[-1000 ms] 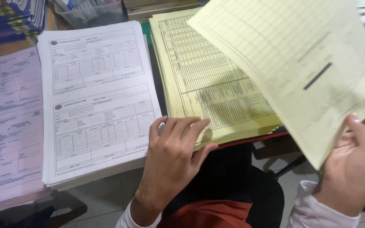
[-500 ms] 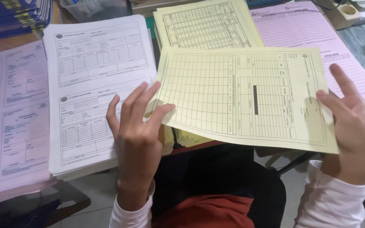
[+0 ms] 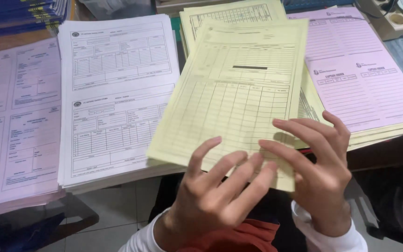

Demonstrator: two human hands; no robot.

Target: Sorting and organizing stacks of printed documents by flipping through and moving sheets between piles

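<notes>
2 hands are seen at the near edge, both in white sleeves. The left hand [image 3: 215,196] is held with fingers spread and slightly bent, tips laid vs. the lower edge of a thin yellow sheet [image 3: 239,88]. The right hand [image 3: 316,172] is likewise spread, fingers fanned over the sheet's lower right corner; whether the paper is pinched from below can't be told. The sheet is matte, rectangular, printed w/ a fine ruled grid & 1 short dark bar near its top, and is held tilted above the desk, just over the yellow stack.

Under it, a yellow stack [image 3: 229,11] of like forms is seen, edges a bit uneven. To the left, a thick white stack [image 3: 117,93] of gridded forms is set, its near edge overhanging the desk. Further left, a pale lilac stack [image 3: 15,121] lies flat. To the right, a pink stack [image 3: 364,74] of lined forms is laid over more yellow sheets. At far left, a blue bundle [image 3: 19,16] w/ layered edges is visible.
</notes>
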